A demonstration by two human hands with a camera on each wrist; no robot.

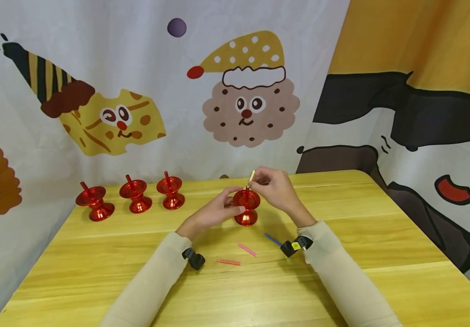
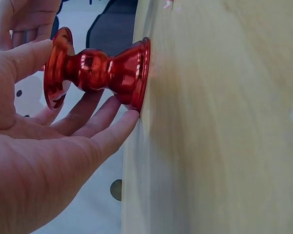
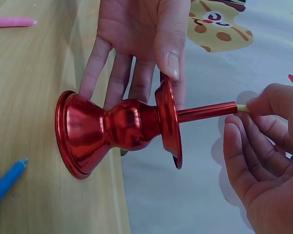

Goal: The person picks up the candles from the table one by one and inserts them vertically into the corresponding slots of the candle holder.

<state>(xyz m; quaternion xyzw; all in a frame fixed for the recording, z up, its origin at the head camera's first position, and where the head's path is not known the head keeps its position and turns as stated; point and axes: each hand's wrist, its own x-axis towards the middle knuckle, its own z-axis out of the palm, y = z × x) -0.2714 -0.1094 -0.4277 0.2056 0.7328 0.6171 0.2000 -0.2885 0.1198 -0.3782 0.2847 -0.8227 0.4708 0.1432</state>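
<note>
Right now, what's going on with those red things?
A person's left hand holds a red holder; the right hand pinches a yellow candle at the tube's top. How far in it is, I can't tell. Three more holders stand off to the left. A pink candle, a red candle and a blue candle lie on the table.
</note>
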